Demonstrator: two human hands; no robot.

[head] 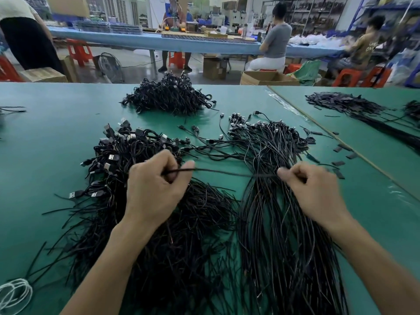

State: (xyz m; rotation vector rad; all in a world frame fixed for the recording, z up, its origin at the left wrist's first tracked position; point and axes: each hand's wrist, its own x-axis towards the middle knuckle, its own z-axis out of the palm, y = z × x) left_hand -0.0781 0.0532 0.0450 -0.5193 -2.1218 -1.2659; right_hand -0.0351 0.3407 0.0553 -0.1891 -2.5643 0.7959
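A thin black cable (227, 172) stretches level between my two hands above the green table (50, 142). My left hand (156, 185) pinches its left end between thumb and forefinger, the other fingers curled. My right hand (311, 185) pinches the right end with fingers curled. Under my left hand lies a tangled heap of black USB cables (118, 160), plugs pointing left and away. Under my right hand lies a straighter bundle of cables (272, 201) with its plugs at the far end.
A third heap of black cables (168, 96) sits further back in the middle. Small black pieces (341, 162) lie scattered right, beside a table seam. More black strips (345, 103) lie far right. White cord (13, 294) coils at the near left. People sit at a blue bench behind.
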